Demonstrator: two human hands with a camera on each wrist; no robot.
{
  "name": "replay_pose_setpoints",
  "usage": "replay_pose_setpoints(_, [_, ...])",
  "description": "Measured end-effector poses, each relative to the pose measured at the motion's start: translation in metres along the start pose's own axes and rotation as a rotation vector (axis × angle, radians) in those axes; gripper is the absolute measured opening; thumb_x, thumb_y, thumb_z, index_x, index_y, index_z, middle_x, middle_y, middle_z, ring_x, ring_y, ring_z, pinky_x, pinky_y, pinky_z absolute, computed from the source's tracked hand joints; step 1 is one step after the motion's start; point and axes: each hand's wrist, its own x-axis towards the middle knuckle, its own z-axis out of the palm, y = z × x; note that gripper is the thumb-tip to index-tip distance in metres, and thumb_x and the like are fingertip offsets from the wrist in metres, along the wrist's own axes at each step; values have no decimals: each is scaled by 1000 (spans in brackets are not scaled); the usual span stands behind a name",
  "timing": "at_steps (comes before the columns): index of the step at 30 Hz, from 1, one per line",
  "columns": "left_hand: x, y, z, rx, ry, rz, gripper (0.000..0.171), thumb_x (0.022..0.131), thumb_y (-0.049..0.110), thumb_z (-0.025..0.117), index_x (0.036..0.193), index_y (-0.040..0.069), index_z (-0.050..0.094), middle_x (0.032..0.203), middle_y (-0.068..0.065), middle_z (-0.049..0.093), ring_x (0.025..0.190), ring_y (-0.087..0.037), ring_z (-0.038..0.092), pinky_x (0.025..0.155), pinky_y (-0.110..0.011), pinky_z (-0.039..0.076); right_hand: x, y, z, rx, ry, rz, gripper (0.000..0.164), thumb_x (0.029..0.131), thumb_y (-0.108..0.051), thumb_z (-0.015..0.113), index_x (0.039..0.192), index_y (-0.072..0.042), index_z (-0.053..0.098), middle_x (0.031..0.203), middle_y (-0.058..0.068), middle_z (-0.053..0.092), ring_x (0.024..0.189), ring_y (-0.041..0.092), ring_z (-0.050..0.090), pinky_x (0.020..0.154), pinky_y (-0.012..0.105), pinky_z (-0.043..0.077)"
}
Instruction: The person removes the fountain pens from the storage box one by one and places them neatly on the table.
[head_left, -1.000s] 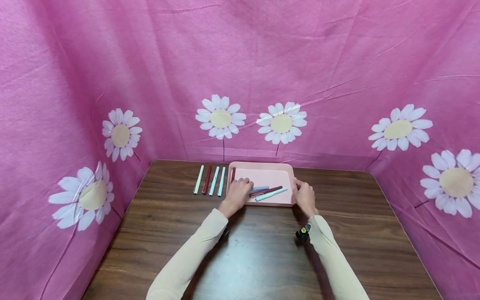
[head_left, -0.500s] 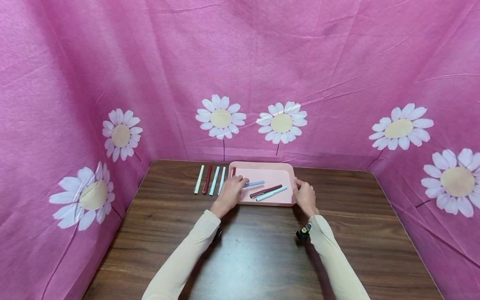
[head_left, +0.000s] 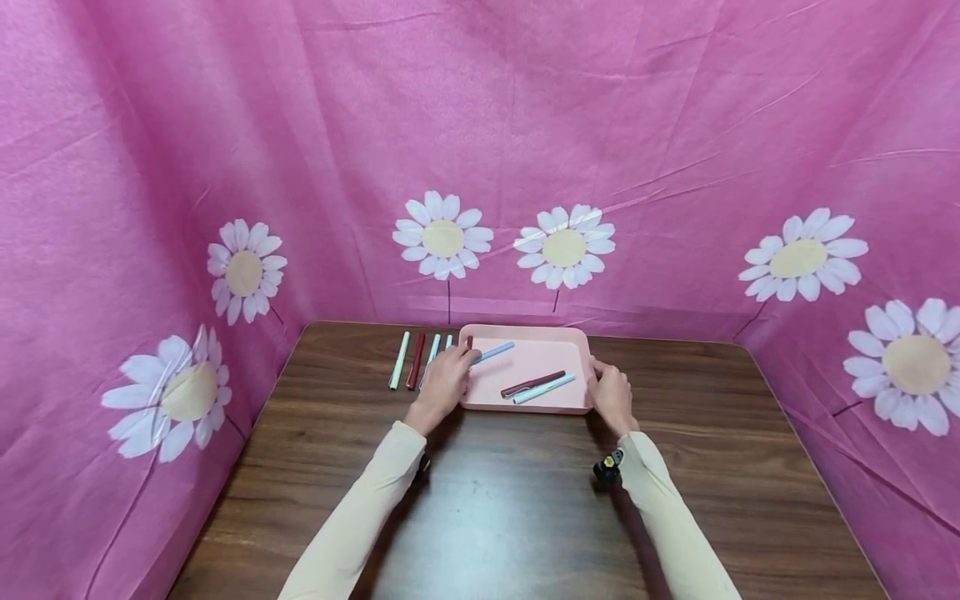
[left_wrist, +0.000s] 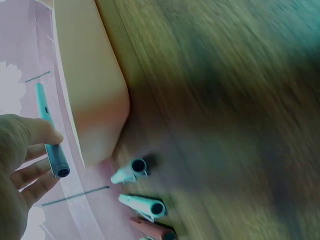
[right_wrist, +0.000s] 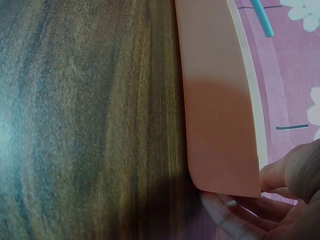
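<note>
A blue pen (head_left: 497, 352) is pinched between the thumb and fingers of my left hand (head_left: 444, 379), above the left side of a pink tray (head_left: 525, 354). The left wrist view shows that pen (left_wrist: 58, 159) tilted, clear of the tray's side. My right hand (head_left: 611, 395) holds the tray's right end, thumb at the rim and fingers below in the right wrist view. Inside the tray lie a dark red pen (head_left: 534, 383) and a pale aqua pen (head_left: 546, 388). Another dark red pen (head_left: 469, 342) shows at the tray's left wall, partly hidden by my left hand.
Left of the tray, pens lie in a row on the brown wooden table (head_left: 510, 517): a pale green pen (head_left: 399, 361), a dark red pen (head_left: 416, 361) and two light blue pens, partly behind my left hand. A pink flowered curtain (head_left: 525, 125) surrounds the table.
My left hand has moved left, drawing the blue pen up and away from the other pens in the tray. The right hand stays at the tray's right end.
</note>
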Motion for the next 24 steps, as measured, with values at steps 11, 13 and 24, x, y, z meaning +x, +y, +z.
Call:
replay_pose_setpoints(11, [-9, -21, -12, 23, 56, -58, 34, 83, -9, 75, 115, 2, 73, 100, -11, 67, 88, -31, 66, 74, -40, 56, 0, -1, -2, -3, -12, 11, 43, 99, -6, 53, 141, -5, 64, 122, 33, 68, 101, 55, 66, 83, 67, 50])
replay_pose_setpoints(13, [-10, -25, -15, 25, 62, -63, 37, 81, -11, 74, 115, 2, 72, 101, -13, 67, 89, -32, 66, 75, -42, 55, 0, -1, -3, -4, -14, 10, 44, 99, -5, 53, 142, -5, 64, 122, 33, 68, 101, 55, 66, 83, 67, 51])
replay_pose_setpoints(24, [-27, -48, -33, -58, 127, -248, 41, 78, -12, 78, 117, 0, 72, 97, -15, 65, 86, -35, 65, 71, -50, 57, 0, 0, -3, 4, -19, 3, 48, 95, -4, 53, 142, -4, 63, 124, 33, 67, 100, 54, 66, 83, 66, 51])
